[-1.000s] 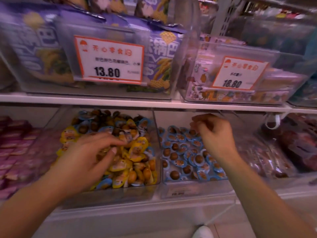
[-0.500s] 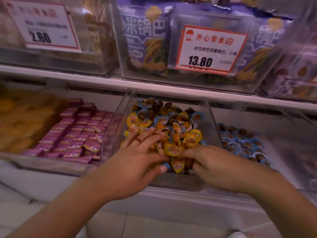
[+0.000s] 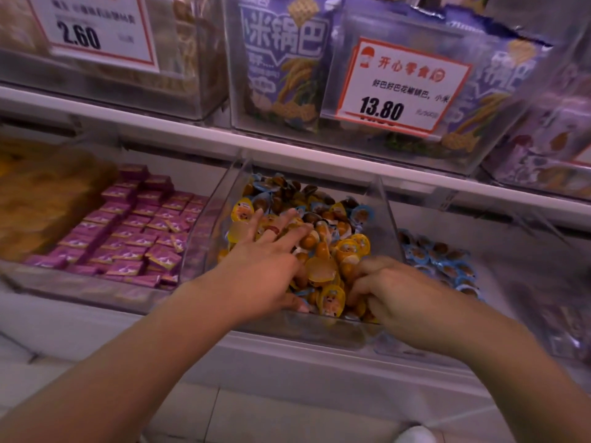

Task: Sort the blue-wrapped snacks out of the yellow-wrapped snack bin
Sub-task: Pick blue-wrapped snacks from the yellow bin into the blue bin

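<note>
The left hand (image 3: 265, 266) lies flat on the heap inside the clear yellow-wrapped snack bin (image 3: 382, 199), fingers straight and spread wide, a ring on one of them, its thumb down along the bin's front edge. It grips nothing; yellow-wrapped snacks (image 3: 350, 247) sit under and just beyond its fingertips. The right hand (image 3: 393, 292) is at the bin's front right corner, fingers curled down into the pile among the yellow wrappers; whether they pinch a piece cannot be told, since the fingertips are buried. Between the two hands stands one yellow piece on edge, touching the front wall.

The blue-wrapped snacks (image 3: 265, 187) that remain in this bin lie mostly at the back, well beyond the left fingertips, with a few scattered on the right side near the wall. A second bin (image 3: 447, 263), just right of the right hand, holds only blue-wrapped pieces. Left of the bin are rows of purple packets (image 3: 137, 238). On the shelf (image 3: 192, 129) above, a price tag (image 3: 403, 87) reads 13.80.
</note>
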`<action>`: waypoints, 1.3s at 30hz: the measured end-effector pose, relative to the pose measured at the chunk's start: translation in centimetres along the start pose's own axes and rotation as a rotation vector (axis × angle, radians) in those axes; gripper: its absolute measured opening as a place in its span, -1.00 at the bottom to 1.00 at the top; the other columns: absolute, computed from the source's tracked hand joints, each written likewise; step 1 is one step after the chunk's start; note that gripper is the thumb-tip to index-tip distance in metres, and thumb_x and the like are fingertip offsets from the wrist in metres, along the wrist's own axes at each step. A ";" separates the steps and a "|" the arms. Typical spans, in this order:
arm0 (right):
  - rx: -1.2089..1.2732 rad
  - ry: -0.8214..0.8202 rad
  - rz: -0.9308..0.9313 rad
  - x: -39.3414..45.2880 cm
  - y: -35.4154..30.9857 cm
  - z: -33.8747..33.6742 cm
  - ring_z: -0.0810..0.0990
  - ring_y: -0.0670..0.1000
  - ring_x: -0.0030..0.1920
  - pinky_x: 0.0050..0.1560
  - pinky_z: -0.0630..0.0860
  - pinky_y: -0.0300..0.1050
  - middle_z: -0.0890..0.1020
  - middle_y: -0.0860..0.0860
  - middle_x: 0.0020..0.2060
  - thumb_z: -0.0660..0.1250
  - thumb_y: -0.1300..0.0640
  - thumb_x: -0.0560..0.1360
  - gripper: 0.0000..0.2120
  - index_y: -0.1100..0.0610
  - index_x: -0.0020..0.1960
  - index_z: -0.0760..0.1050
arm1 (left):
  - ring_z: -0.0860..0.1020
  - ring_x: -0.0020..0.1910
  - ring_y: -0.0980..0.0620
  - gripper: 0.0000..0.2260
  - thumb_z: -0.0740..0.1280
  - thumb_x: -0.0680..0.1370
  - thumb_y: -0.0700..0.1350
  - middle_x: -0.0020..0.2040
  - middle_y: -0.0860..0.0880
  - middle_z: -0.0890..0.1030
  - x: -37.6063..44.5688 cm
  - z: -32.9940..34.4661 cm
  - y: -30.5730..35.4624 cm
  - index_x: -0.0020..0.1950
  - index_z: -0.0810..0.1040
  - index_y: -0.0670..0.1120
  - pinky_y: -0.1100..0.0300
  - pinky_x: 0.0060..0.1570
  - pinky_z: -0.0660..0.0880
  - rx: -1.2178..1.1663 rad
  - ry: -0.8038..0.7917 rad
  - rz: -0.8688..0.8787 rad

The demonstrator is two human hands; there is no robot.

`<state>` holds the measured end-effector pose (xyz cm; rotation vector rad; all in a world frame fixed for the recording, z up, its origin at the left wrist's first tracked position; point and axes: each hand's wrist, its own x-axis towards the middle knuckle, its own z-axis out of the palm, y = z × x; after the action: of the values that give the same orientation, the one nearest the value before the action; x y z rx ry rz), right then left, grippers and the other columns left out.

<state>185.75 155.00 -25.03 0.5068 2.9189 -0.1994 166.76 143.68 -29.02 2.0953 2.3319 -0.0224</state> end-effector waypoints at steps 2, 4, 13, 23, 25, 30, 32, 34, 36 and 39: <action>-0.117 -0.035 0.003 -0.1 -0.6 0.9 0.29 0.03 0.26 0.26 0.35 -0.01 0.38 -0.05 0.24 0.14 0.06 0.56 -0.70 0.03 0.15 0.60 | -0.37 0.55 -0.08 -0.59 0.27 0.46 0.38 0.62 0.07 -0.22 0.1 0.2 0.0 0.23 0.54 0.26 -0.30 0.46 -0.29 -0.009 -0.035 -0.020; -0.187 -0.062 0.024 -0.1 -1.2 1.6 0.23 0.06 0.28 0.26 0.28 0.02 0.31 -0.03 0.27 -0.04 -0.13 0.56 -0.52 0.04 0.13 0.59 | -0.37 0.55 -0.09 -0.63 0.26 0.48 0.36 0.62 0.07 -0.22 0.1 0.4 -0.1 0.21 0.53 0.25 -0.31 0.46 -0.28 -0.003 -0.030 -0.018; -0.006 0.054 -0.040 -0.5 0.2 1.6 0.34 -0.06 0.19 0.21 0.37 -0.06 0.37 -0.13 0.15 0.29 -0.25 0.50 -0.72 -0.10 0.08 0.47 | -0.13 0.58 0.19 -0.75 0.40 0.40 0.31 0.52 0.26 0.24 -0.5 0.4 -2.0 0.01 0.68 0.28 -0.19 0.52 -0.09 -0.514 0.257 0.028; 1.821 0.346 0.362 1.9 -2.4 0.7 0.71 0.23 -0.09 -0.21 0.66 0.08 0.67 0.25 0.03 0.24 0.16 0.63 -0.81 0.16 0.15 0.58 | 0.65 -0.25 0.23 -0.95 0.47 0.47 -0.01 -0.22 0.22 0.70 -0.3 -0.7 1.6 -0.10 0.69 0.15 0.38 -0.31 0.50 -1.115 0.740 -0.220; 2.165 0.149 0.314 2.4 -3.5 0.6 0.68 0.25 0.02 -0.09 0.64 0.12 0.65 0.24 0.13 0.27 0.01 0.59 -0.66 0.20 0.24 0.57 | 0.64 -0.22 0.30 -0.97 0.47 0.48 0.03 -0.20 0.26 0.69 0.0 -0.9 2.6 -0.11 0.68 0.18 0.49 -0.26 0.46 -1.108 0.761 -0.178; 2.174 0.305 0.276 2.7 -3.4 0.2 0.69 0.05 -0.07 -0.16 0.64 -0.05 0.70 0.15 -0.02 0.38 0.06 0.52 -0.72 0.21 0.16 0.61 | 0.53 0.12 0.23 -0.66 0.21 0.53 0.25 0.14 0.27 0.58 0.3 0.1 3.7 0.11 0.66 0.16 0.19 0.14 0.49 -0.727 0.614 -0.080; 1.963 0.481 0.338 2.9 -3.3 0.7 0.70 0.00 -0.18 -0.29 0.59 -0.15 0.71 0.13 -0.11 0.40 0.22 0.51 -0.84 0.17 0.08 0.64 | 0.50 0.16 0.14 -0.57 0.13 0.54 0.32 0.25 0.23 0.49 0.2 0.3 3.8 0.18 0.63 0.14 0.08 0.17 0.49 -0.639 0.565 -0.099; 1.722 0.665 0.328 2.8 -2.9 0.8 0.67 -0.01 -0.25 -0.30 0.56 -0.18 0.70 0.11 -0.20 0.42 0.26 0.50 -0.89 0.15 0.01 0.66 | 0.49 0.20 0.13 -0.48 0.07 0.55 0.39 0.30 0.24 0.44 0.0 0.2 3.4 0.28 0.56 0.13 0.14 0.21 0.48 -0.598 0.525 -0.058; 1.453 0.816 0.298 1.9 -1.5 0.1 0.58 0.02 -0.43 -0.42 0.49 -0.15 0.63 0.08 -0.39 0.43 0.24 0.49 -0.92 0.14 -0.03 0.65 | 0.50 0.18 0.26 -0.50 0.08 0.56 0.37 0.21 0.33 0.47 -0.2 -0.2 2.6 0.34 0.50 0.15 0.30 0.16 0.47 -0.649 0.507 -0.015; 1.105 0.994 0.347 0.1 2.7 -1.2 0.46 -0.03 -0.58 -0.56 0.39 -0.20 0.55 0.03 -0.51 0.45 0.22 0.48 -0.94 0.21 -0.08 0.62 | 0.60 -0.01 0.28 -0.77 0.23 0.54 0.23 -0.02 0.32 0.62 -0.7 -0.9 1.6 0.10 0.59 0.23 0.28 -0.06 0.53 -0.793 0.373 0.052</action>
<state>186.45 157.72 -24.18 1.6028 3.1434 -2.0525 168.43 143.16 -28.16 1.8178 1.9222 1.1645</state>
